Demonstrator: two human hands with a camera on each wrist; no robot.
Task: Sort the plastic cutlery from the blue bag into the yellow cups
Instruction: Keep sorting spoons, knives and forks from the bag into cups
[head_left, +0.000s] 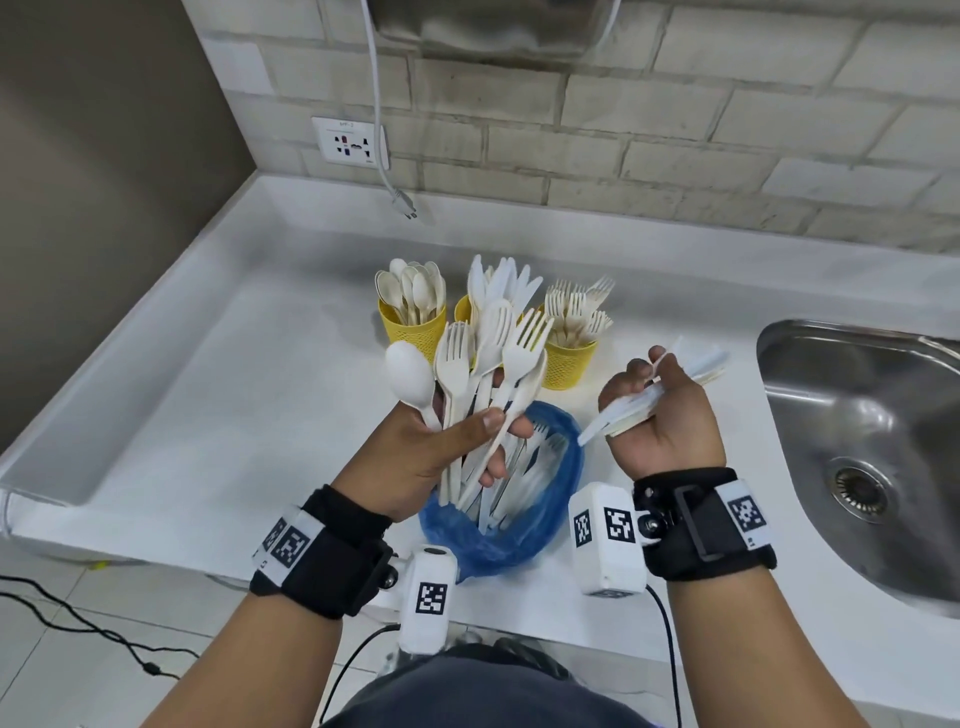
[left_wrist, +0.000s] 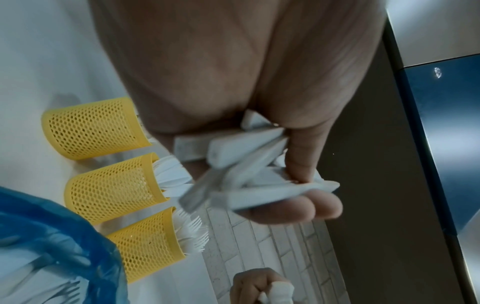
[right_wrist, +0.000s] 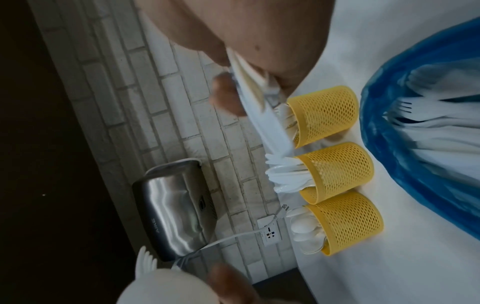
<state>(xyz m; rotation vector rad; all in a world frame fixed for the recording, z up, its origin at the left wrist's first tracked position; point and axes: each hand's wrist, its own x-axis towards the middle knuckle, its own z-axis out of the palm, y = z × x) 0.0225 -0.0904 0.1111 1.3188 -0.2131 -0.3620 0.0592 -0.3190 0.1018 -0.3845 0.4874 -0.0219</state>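
We read one brand name: "AIKE", in pale capitals on the brushed-steel hand dryer (right_wrist: 176, 207) fixed to the brick wall, seen from the right wrist. A small printed label sits at the top of the white wall socket (head_left: 350, 139), but its characters are too small for us to make out. The white wrist camera housings (head_left: 605, 530) carry black-and-white square code markers, no letters.

Your way to the three cups (head_left: 569, 364) is crowded: upright cutlery (head_left: 498, 291) fills them, bag (head_left: 519, 540) just before, sink (head_left: 872, 447) rightward.
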